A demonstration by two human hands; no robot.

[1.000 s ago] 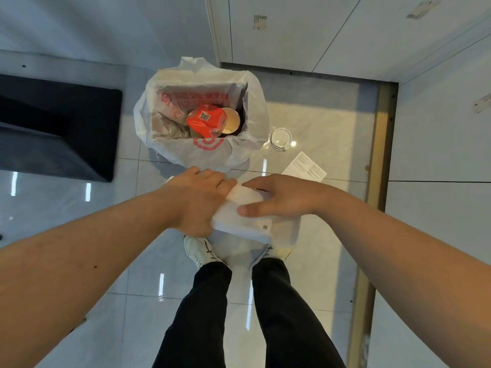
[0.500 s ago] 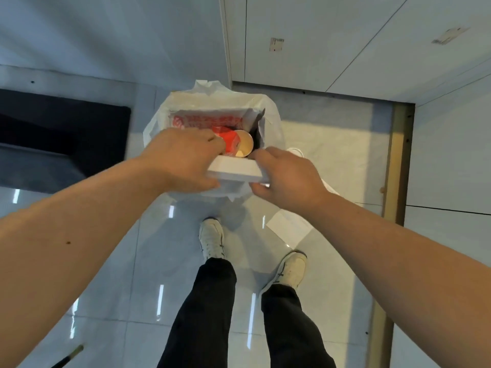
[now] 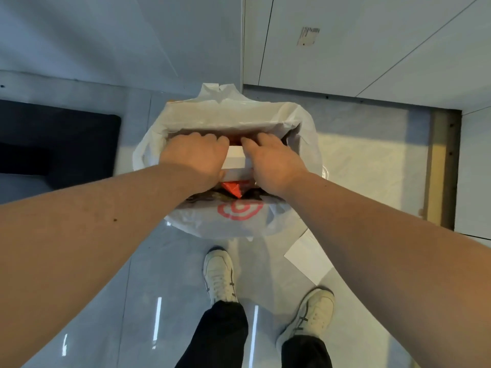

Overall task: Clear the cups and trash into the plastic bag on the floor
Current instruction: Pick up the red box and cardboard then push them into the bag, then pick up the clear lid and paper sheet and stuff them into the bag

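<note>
A white plastic bag (image 3: 239, 221) with a red logo stands open on the tiled floor. Over its mouth I hold a flat white box (image 3: 236, 160) with both hands. My left hand (image 3: 196, 155) grips its left end and my right hand (image 3: 271, 162) grips its right end, fingers curled over the far edge. Below the box, inside the bag, a red wrapper (image 3: 233, 187) and dark trash show. A clear cup (image 3: 326, 173) on the floor peeks out just right of the bag, mostly hidden by my right arm.
A white paper slip (image 3: 308, 256) lies on the floor right of the bag. A dark mat (image 3: 61, 144) is at the left. Walls and a door frame (image 3: 441, 168) close the far and right sides. My two shoes (image 3: 220, 274) stand just before the bag.
Both hands carried the white box forward and down, from above my feet to the bag's mouth. The view closed in on the bag; the cup is now mostly hidden.
</note>
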